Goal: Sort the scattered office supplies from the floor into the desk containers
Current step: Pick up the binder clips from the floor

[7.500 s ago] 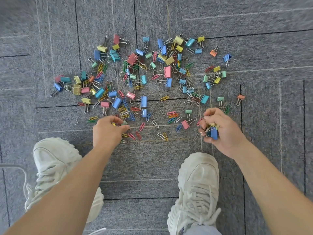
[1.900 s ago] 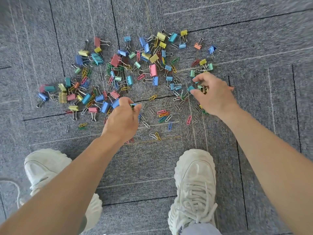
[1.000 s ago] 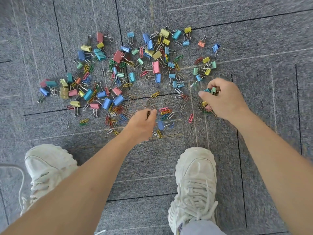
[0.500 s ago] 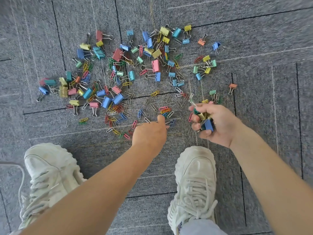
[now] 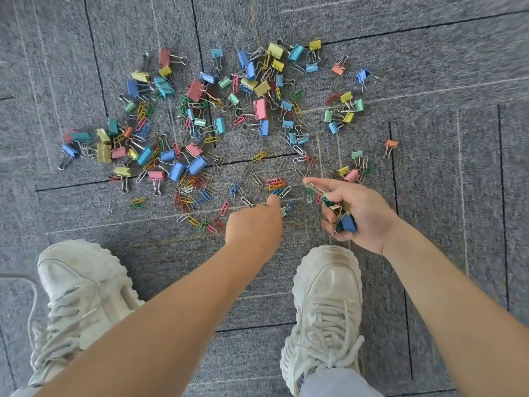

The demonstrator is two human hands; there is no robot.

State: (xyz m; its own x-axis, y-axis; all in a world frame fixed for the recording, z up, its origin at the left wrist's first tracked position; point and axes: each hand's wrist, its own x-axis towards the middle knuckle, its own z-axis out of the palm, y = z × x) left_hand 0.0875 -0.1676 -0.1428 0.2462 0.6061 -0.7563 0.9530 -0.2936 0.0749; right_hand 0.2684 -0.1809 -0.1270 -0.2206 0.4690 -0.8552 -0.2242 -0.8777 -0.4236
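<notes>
Coloured binder clips and paper clips lie scattered on grey carpet, among them a pink binder clip (image 5: 260,108), blue binder clips (image 5: 197,164) and an orange binder clip (image 5: 390,144) alone at the right. My left hand (image 5: 254,227) is palm down with its fingers curled under. Its index finger touches loose paper clips (image 5: 276,184), and a bit of green clip shows at the hand's right edge. My right hand (image 5: 363,213) grips a bundle of binder clips (image 5: 345,222), blue, gold and green, with the index finger stretched out to the left.
My two white shoes stand at the near side of the scatter, the left shoe (image 5: 83,287) and the right shoe (image 5: 326,296) just below my right hand. Grey carpet tiles (image 5: 443,81) surround the clips. No container is in view.
My right hand has drawn back toward me from the right-hand cluster, holding its bundle. My left hand has shifted right, to the paper clips near the middle.
</notes>
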